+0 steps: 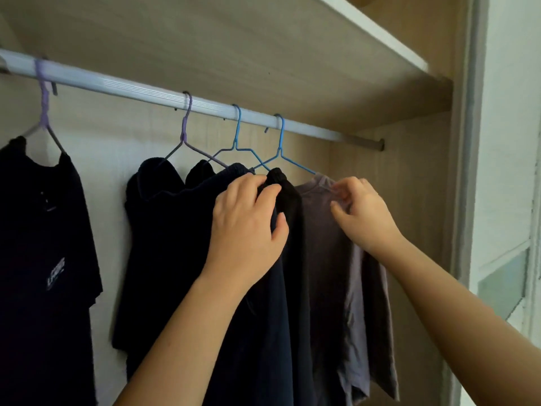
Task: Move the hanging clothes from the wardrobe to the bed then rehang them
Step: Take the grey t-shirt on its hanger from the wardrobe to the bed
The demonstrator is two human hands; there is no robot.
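**Two hands on the clothes at the right end of the rail**

The grey-purple shirt [330,244] hangs last in the row, on a blue hanger [280,139]. The right hand [363,215] is at its top edge. Its fingers are bent and pinch the cloth at the shoulder, just where the hanger's arm ends.

Right beside it hangs a black top [288,200]. The left hand [246,230] holds this one. Its fingers curl over the top edge and its thumb presses on the front. The black top touches the grey-purple shirt on one side and a dark blue top [175,244] on the other. These three are packed close, and their hangers cross over each other.

All the hooks sit on a pale rail [146,90]. To the right of the last hook there is a short bare bit of rail, then the wardrobe's side wall [409,200]. To the left there is a wide gap, then one more dark shirt with small letters [44,230], on a purple hanger [44,112].

A shelf [366,33] sits close above the rail.
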